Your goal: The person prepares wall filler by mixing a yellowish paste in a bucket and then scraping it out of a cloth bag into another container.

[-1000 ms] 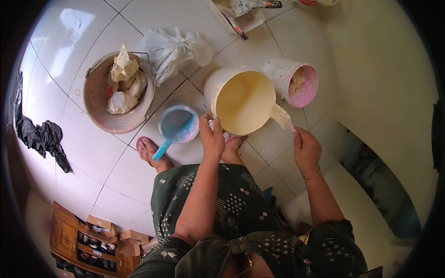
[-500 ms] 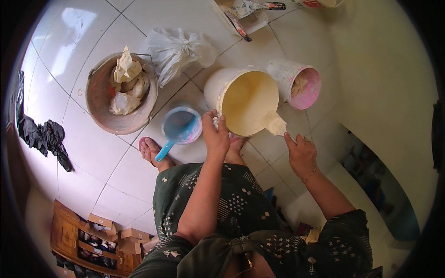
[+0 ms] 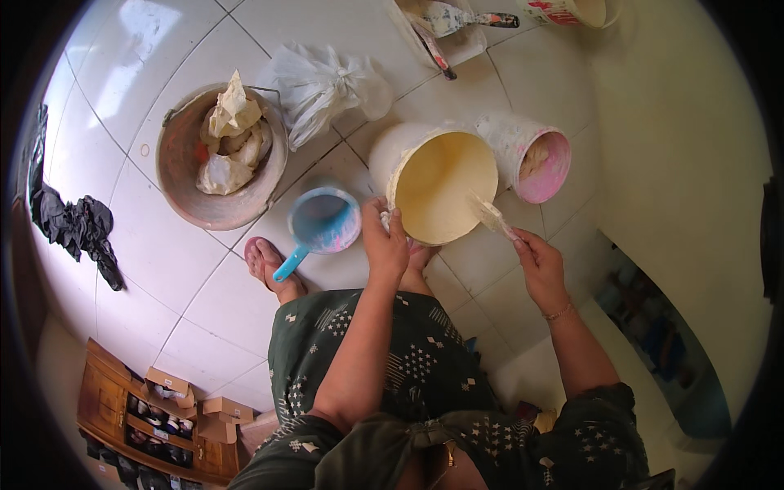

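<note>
Here's the cream bucket (image 3: 382,159), right in front of me on the tiles, mouth facing me, and my left hand (image 3: 382,241) has it by the near-left edge, knuckles up, forearm reaching straight forward. There's a whitish bit by those fingers; I can't tell what it is. On the bucket's right, my right hand (image 3: 541,261) pinches the end of a cream-coated tool (image 3: 492,216), thumb and fingers closed round it, forearm angling in, bracelet at the wrist. The tool's broad end lies over the bucket's mouth; whether it touches the wall, I can't tell.

Just right of the bucket sits a pink-lined tub (image 3: 557,167); just left, a blue dipper (image 3: 335,233). Farther left is a wide pail (image 3: 181,192) holding crumpled bags. Now lettering: beyond the bucket, far right, a white container (image 3: 600,12) shows red print, and well behind my left side, cardboard boxes (image 3: 167,381) carry tiny labels, too small to read.
</note>
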`<action>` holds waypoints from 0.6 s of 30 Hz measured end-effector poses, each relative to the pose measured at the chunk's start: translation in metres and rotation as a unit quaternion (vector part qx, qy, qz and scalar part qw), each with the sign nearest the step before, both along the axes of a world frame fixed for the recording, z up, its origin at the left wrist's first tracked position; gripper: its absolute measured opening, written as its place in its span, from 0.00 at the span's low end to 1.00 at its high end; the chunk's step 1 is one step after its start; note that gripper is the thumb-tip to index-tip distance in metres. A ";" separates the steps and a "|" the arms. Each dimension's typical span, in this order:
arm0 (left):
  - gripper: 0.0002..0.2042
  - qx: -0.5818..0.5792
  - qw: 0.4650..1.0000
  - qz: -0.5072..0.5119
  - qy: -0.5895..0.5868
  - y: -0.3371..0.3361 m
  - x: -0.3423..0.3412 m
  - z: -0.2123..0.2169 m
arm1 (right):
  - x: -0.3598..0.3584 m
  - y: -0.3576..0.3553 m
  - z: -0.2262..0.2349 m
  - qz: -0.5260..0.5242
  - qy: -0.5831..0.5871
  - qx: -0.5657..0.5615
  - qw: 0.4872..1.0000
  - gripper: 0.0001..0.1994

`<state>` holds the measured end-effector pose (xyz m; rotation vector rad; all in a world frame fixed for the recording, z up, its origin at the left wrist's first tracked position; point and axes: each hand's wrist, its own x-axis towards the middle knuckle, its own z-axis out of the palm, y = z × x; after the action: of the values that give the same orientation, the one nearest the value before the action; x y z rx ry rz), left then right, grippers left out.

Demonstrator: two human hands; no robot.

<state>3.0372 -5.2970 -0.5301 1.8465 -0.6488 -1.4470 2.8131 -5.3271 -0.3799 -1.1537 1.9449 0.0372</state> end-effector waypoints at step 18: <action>0.17 -0.032 0.998 0.032 0.044 -0.005 0.000 0.000 | 0.017 -0.197 -0.043 0.063 -0.032 -0.232 0.970 0.12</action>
<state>3.0370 -5.3018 -0.5304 1.7293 -0.5811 -1.4421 2.8300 -5.5240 -0.4232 -1.5580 1.8713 -0.4025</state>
